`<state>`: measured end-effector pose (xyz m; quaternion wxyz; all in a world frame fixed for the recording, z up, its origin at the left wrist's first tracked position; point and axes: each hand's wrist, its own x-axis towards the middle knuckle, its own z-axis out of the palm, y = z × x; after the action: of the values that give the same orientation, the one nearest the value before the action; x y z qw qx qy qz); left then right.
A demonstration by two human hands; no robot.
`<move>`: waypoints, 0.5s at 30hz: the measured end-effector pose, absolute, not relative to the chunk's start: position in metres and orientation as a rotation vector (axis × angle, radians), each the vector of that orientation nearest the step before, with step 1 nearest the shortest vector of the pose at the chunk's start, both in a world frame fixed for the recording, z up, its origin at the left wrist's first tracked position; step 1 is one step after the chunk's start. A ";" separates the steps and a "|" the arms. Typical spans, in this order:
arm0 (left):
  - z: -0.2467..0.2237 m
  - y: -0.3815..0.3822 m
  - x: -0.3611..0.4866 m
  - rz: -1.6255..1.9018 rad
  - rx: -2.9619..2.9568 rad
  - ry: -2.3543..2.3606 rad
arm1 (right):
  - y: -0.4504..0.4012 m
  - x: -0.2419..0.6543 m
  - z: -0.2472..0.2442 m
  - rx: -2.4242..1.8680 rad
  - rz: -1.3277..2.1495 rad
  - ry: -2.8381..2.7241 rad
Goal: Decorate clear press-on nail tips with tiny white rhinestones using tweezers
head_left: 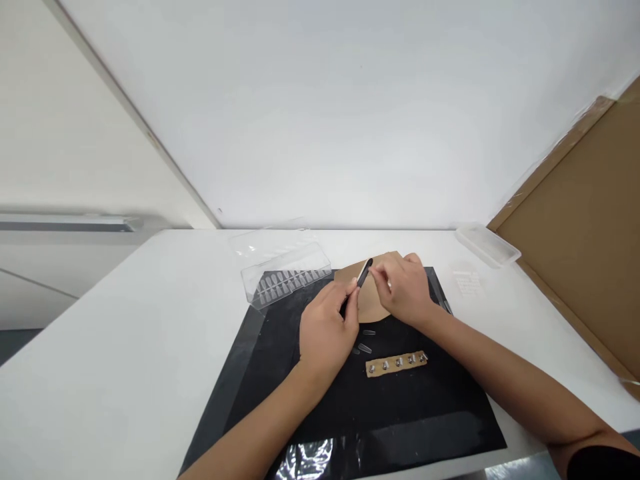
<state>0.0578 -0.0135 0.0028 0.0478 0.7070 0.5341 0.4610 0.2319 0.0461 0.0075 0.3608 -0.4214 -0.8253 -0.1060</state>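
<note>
On my feed, the left hand [327,327] pinches the black nail file [365,273] above the brown sheet [373,308], long axis slanting forward and right. The right hand [403,287] is nearer its far end; I can't tell whether those fingers grip anything.

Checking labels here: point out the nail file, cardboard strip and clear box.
Nail file [366,272], head view: its dark face.
Cardboard strip [393,369], head view: bare cardboard between metal pieces [399,362].
Clear box [294,259], head view: back wall.
</note>
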 end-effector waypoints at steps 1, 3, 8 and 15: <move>0.004 -0.014 0.058 1.416 2.154 1.624 | 0.047 0.232 0.009 -1.103 -0.272 -2.091; 0.005 -0.015 0.058 1.410 2.151 1.620 | 0.047 0.233 0.010 -1.072 -0.270 -2.111; 0.006 -0.016 0.056 1.414 2.128 1.638 | 0.046 0.231 0.010 -1.002 -0.301 -2.195; 0.007 -0.015 0.056 1.392 2.166 1.624 | 0.046 0.232 0.010 -0.945 -0.269 -2.260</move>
<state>0.0564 -0.0150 0.0065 0.0488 0.7106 0.5330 0.4568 0.2325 0.0459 0.0096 0.3321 -0.3616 -0.8651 -0.1029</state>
